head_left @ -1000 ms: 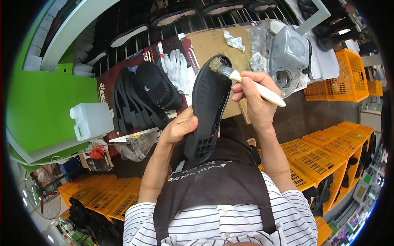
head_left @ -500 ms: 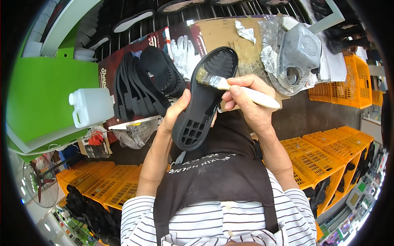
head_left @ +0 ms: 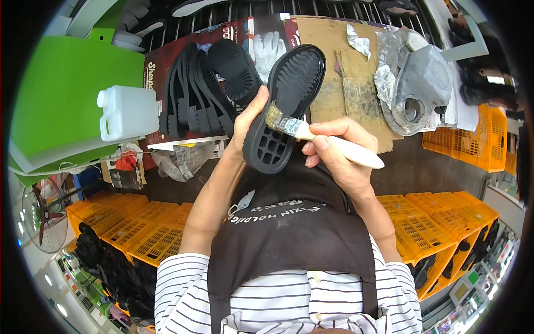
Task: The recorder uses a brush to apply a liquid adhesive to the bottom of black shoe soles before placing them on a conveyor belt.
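A black shoe sole [head_left: 295, 83], its hollow inner side facing up, is held tilted in front of my body. My left hand [head_left: 251, 119] grips it by the left edge, thumb on the rim and the other fingers hidden beneath. In my right hand [head_left: 345, 150] is a paintbrush [head_left: 353, 153] with a white handle, pinched near the ferrule. Its pale bristles touch the inner surface of the sole around the midfoot, just above the heel's square cells. Several more black soles [head_left: 194, 94] lie stacked on the bench to the left, one of them flat beside a white glove [head_left: 270, 50].
A white plastic jug [head_left: 129, 113] stands left by a green surface [head_left: 72, 94]. To the right, a cloudy plastic container [head_left: 425, 78] sits on stained cardboard [head_left: 328, 72] with crumpled foil. Orange crates [head_left: 428, 222] line both sides behind me. A fan [head_left: 47, 217] stands at far left.
The brush has moved from the forefoot down to the midfoot of the sole, its bristles still against the surface. Both hands keep their holds. The whole view has shifted slightly.
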